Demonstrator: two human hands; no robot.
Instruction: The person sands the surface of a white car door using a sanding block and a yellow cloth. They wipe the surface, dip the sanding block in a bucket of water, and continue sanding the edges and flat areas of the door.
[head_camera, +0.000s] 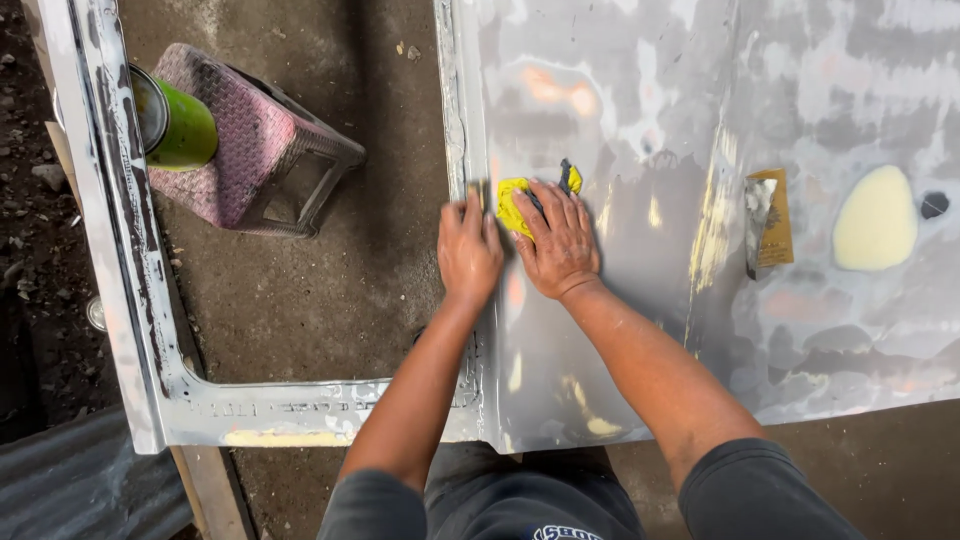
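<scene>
The right hand (560, 245) presses a yellow pad (513, 203) flat on the grey panel (640, 110); the left hand (468, 250) (open, empty) rests just beside it.

The person wore a dark grey short-sleeved shirt, its sleeves ending above the elbows and leaving both forearms bare. The left hand (468, 250) and the right hand (560, 243) were bare too, with no gloves, rings or watch, and pale dust clung to the fingers and along the right forearm. Below the sleeves, nearest the camera, lay dark grey cloth with a bit of white lettering at the bottom edge.
</scene>
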